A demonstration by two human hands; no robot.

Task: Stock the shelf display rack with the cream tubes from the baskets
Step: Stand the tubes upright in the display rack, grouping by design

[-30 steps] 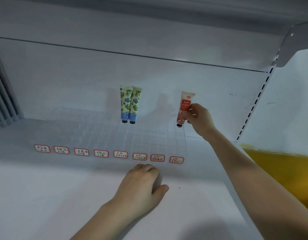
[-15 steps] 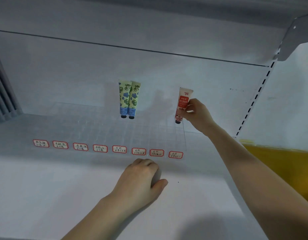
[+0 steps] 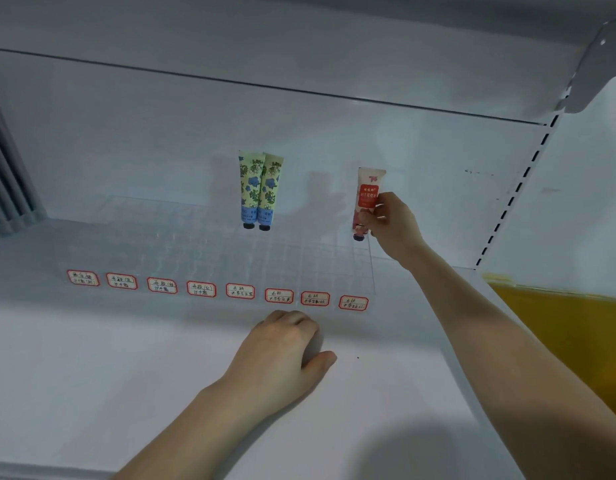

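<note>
We are facing the white shelf (image 3: 126, 375) carrying a clear display rack (image 3: 195, 251). Our left hand (image 3: 282, 355) is resting on the shelf, loosely curled (holding nothing). Our right hand (image 3: 393, 223) is pinching a red cream tube (image 3: 367, 192), cap down, at the rack's back right corner.

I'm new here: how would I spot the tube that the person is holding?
Look at the white shelf, at the clear rack with red-bordered labels along its front. At the rack's back right corner the right hand pinches one tube, cap down. It is pink with a red label, unlike the two green-and-blue floral tubes to its left.
</note>
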